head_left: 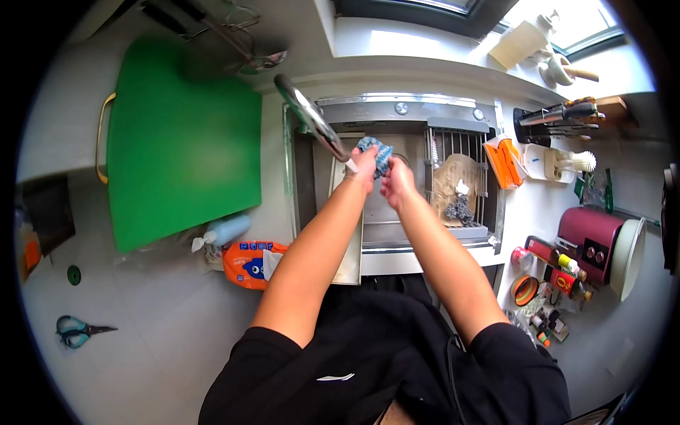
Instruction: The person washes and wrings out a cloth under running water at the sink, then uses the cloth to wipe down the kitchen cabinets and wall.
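Over the sink (382, 219), just right of the curved metal faucet (312, 117), a blue and white patterned cloth (381, 155) is bunched up between my hands. My left hand (365, 164) has its fingers closed on the cloth's left side. My right hand (399, 183) is at the cloth's lower right, its fingers curled; whether they grip the cloth is hard to tell. Water at the faucet's tip cannot be made out clearly. A long pale tray (350, 255) lies across the sink's left part, under my left forearm.
Right of my hands, a rack (486, 159) holds a brown mat (453, 177) and a grey scrubber (460, 211). A green board (188, 149) is at left, near an orange packet (244, 265) and scissors (78, 331). Knives (567, 113), bottles (567, 280) and a red appliance (588, 241) stand at right.
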Motion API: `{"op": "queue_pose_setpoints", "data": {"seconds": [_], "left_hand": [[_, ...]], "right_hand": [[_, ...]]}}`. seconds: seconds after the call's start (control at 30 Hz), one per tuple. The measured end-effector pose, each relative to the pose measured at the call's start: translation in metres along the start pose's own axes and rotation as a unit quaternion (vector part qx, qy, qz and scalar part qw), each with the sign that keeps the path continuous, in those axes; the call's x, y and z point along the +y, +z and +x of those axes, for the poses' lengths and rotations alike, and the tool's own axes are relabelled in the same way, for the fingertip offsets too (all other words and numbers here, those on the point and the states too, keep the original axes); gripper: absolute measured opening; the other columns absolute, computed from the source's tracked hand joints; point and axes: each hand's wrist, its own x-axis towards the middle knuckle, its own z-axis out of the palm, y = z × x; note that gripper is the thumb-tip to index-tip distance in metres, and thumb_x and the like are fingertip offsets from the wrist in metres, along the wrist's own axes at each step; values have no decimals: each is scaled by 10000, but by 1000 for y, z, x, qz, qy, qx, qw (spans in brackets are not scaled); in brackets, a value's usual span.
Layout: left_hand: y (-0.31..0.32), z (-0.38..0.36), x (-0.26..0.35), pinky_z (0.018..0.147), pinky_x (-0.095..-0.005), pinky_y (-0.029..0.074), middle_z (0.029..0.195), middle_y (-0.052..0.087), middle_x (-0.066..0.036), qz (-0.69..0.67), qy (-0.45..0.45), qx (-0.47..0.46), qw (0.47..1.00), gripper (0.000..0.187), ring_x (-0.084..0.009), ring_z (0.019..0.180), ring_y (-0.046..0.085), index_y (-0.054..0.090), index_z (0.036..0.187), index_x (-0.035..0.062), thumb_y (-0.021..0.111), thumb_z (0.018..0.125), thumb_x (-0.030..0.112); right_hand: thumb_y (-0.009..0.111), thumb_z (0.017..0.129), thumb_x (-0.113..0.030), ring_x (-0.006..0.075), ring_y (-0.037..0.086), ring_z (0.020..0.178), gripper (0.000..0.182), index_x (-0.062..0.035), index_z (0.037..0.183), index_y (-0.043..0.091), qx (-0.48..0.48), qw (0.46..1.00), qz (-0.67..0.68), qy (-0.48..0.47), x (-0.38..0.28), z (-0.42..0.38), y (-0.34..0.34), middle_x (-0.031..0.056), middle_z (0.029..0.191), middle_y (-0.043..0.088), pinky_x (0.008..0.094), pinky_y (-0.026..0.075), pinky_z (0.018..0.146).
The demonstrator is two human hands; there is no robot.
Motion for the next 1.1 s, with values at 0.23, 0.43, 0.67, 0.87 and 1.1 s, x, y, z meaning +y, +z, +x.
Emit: {"op": "queue_pose_setpoints", "data": {"seconds": [0.23, 0.43, 0.67, 0.87, 1.1], "left_hand": [[4, -6, 15, 714, -409, 548, 938, 708, -96, 104, -33, 12, 994, 429, -211, 801, 663, 685, 1046, 19, 676, 993, 444], [-32, -17, 3, 754, -396, 557, 955, 715, -108, 139, -15, 27, 990, 394, -216, 846, 672, 606, 1200, 20, 731, 955, 302], [-46, -72, 53, 419, -272, 329, 769, 542, 10, 181, -75, 16, 980, 333, -106, 532, 460, 549, 1158, 93, 680, 1026, 369], [-53, -94, 64, 394, -282, 284, 728, 498, 32, 106, -67, 6, 992, 295, -94, 495, 405, 596, 1008, 119, 645, 1045, 408], [-56, -24, 26, 820, -370, 500, 1131, 682, -65, 118, -19, -20, 993, 487, -203, 983, 648, 617, 1300, 68, 659, 1007, 454]], "right_hand": [[428, 1068, -577, 269, 638, 1168, 560, -108, 1307, 619, -164, 951, 239, 104, 23, -11, 18, 103, 1308, 664, 422, 507, 1011], [621, 1020, -203, 321, 705, 952, 249, -20, 1187, 645, -62, 956, 273, 86, 50, 72, 60, 165, 1061, 712, 512, 559, 831], [638, 1016, -183, 301, 703, 889, 326, 79, 1205, 599, 53, 997, -14, 49, 54, 99, 80, 193, 1060, 714, 446, 572, 746], [728, 969, -187, 262, 713, 815, 258, -7, 1131, 639, 97, 984, 85, -119, 51, 120, 91, 116, 884, 729, 427, 573, 701], [569, 1043, -385, 242, 669, 843, 337, -61, 1120, 623, -199, 951, 212, 104, 35, 69, 74, 107, 929, 694, 415, 564, 766]]}}
